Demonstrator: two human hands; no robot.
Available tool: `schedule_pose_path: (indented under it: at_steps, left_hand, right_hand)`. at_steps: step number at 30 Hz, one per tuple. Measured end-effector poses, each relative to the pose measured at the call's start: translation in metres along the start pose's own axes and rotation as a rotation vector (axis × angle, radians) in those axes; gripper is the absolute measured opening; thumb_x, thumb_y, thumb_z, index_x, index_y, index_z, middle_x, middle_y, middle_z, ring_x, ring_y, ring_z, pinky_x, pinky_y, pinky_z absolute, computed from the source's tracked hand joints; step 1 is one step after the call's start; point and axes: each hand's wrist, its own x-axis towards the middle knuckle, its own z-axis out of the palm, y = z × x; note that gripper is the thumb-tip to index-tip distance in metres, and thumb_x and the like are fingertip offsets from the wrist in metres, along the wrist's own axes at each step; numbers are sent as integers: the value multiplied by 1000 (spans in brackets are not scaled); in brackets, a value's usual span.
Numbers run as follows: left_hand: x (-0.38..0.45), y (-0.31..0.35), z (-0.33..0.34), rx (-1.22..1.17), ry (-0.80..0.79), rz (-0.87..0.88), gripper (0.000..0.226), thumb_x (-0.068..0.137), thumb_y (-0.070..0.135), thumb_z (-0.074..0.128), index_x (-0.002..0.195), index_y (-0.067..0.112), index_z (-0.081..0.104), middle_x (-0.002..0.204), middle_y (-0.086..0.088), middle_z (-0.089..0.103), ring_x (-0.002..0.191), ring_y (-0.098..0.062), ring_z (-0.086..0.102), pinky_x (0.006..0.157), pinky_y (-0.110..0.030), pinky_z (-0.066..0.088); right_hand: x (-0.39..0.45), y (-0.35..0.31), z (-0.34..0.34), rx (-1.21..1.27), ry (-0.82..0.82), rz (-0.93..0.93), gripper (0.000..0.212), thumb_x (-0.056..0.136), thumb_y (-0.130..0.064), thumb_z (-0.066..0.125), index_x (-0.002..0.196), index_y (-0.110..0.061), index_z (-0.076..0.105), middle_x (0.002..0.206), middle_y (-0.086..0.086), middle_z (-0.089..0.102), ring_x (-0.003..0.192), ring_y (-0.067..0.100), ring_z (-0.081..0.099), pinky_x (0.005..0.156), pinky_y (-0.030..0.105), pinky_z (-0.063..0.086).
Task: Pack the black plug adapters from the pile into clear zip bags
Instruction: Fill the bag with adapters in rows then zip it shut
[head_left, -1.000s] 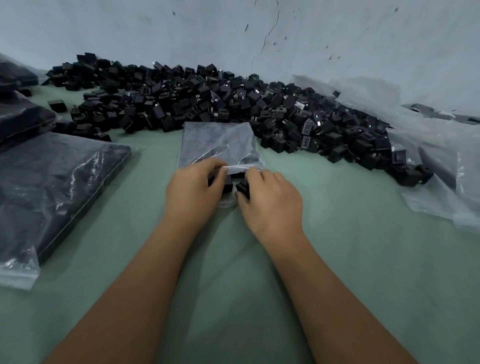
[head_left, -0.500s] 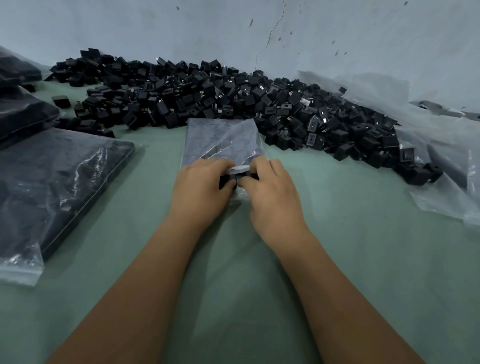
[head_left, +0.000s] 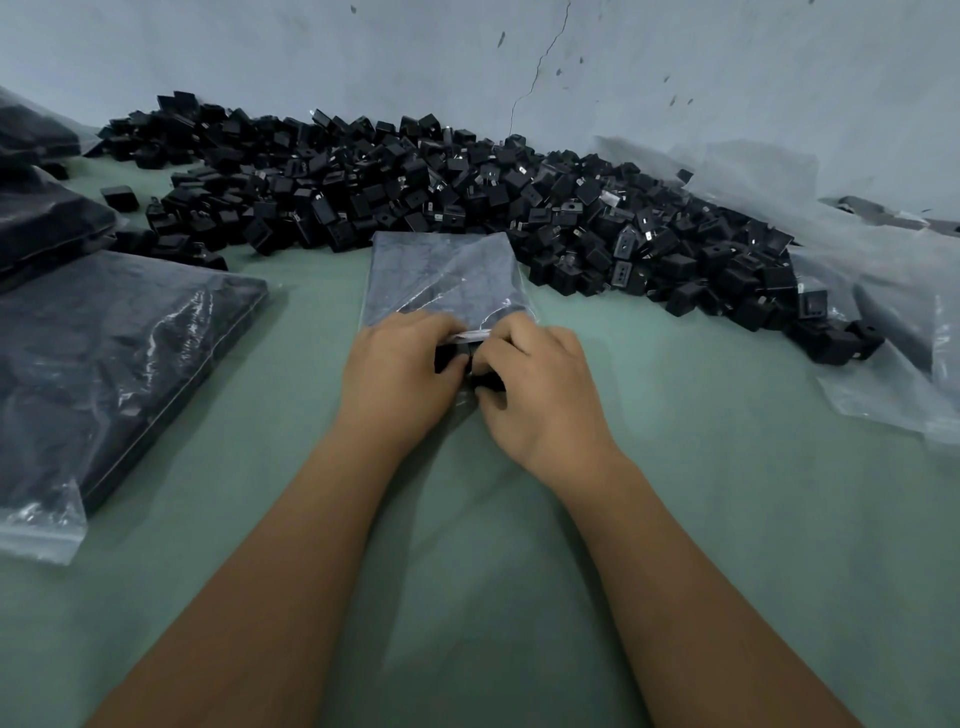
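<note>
A clear zip bag (head_left: 447, 275) lies flat on the green table, its mouth toward me. My left hand (head_left: 395, 379) pinches the bag's near edge at the white zip strip. My right hand (head_left: 540, 389) grips a black plug adapter (head_left: 488, 382) at the bag's mouth; another black adapter (head_left: 447, 356) shows between my two hands. A long pile of black plug adapters (head_left: 467, 202) runs along the wall behind the bag.
Filled zip bags of adapters (head_left: 104, 358) lie stacked at the left. Loose clear plastic sheeting (head_left: 893, 312) spreads at the right under the pile's end. A grey wall (head_left: 519, 52) stands close behind. Green table surface (head_left: 779, 519) lies in front.
My right hand has moved left to meet my left hand at the bag's mouth, carrying the adapter there. The bag and pile stay where they were.
</note>
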Motion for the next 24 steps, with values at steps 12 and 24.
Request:
schedule_pose_path:
  at_steps: [12, 24]
  left_hand:
    - [1, 0, 0, 25, -17, 13, 7, 81, 15, 70, 87, 13, 73, 88, -2, 67, 92, -26, 61, 81, -42, 48]
    - [0, 3, 2, 98, -49, 6, 5, 84, 18, 64, 83, 14, 68, 89, 0, 63, 90, -26, 56, 80, -38, 41]
  right_hand:
    - [1, 22, 11, -87, 85, 410, 40, 72, -45, 75, 102, -23, 60, 101, -2, 49, 98, 22, 46, 82, 30, 31]
    - [9, 21, 21, -106, 99, 371, 32, 76, -48, 71, 96, -27, 58, 90, -7, 38, 90, 21, 44, 74, 29, 28]
